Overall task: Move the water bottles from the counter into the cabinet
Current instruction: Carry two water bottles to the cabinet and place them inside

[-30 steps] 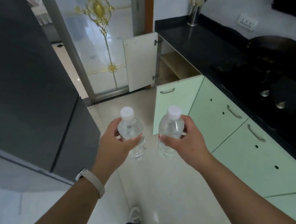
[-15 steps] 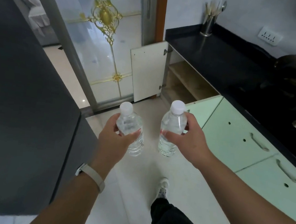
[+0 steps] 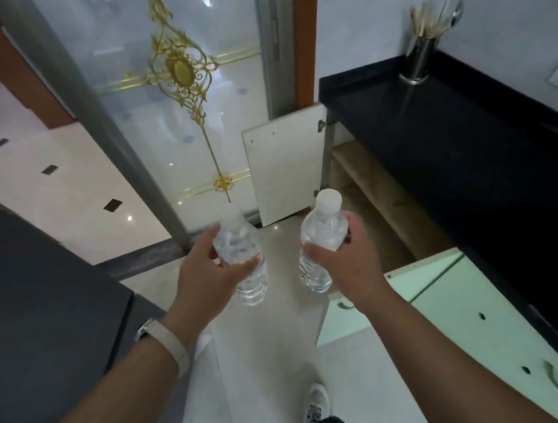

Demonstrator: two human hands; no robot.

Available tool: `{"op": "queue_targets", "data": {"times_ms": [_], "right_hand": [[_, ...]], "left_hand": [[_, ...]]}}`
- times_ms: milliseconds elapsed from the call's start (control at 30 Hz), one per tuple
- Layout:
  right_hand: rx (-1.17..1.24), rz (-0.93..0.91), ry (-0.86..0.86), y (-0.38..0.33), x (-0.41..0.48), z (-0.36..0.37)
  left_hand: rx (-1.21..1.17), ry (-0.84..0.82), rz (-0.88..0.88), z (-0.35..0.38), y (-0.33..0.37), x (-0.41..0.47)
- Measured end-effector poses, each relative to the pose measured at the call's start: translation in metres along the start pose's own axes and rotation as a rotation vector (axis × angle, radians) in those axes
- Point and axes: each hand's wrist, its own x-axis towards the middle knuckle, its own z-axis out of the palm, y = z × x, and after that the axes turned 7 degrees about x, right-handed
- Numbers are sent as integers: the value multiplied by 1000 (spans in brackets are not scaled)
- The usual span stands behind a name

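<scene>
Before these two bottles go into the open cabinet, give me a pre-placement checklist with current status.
1. Left hand grips clear plastic water bottle with white cap: ok.
2. Right hand grips second clear bottle: ok.
3. White cabinet door swung open: ok.
4. Wooden shelf inside free of clutter: visible part ok; deeper part cannot tell.
5. Both caps on: ok.
6. Floor path to cabinet clear: ok.

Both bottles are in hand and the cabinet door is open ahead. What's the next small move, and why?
Probably step closer and lower the right hand's bottle toward the open cabinet's shelf. Each hand grips a bottle, both over the floor, short of the opening.
</scene>
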Motion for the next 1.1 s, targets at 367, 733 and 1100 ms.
{"op": "queue_targets", "data": {"times_ms": [367,733,1100], "right_hand": [[17,16,58,-13,111,-8],[-62,130,369,-5,227,43],[-42,311,725,-24,286,88]], "left_hand": [[-11,-42,32,28,28,130],[1,-310,120,45,19,321],[84,-634,264,72,24,472]]}}
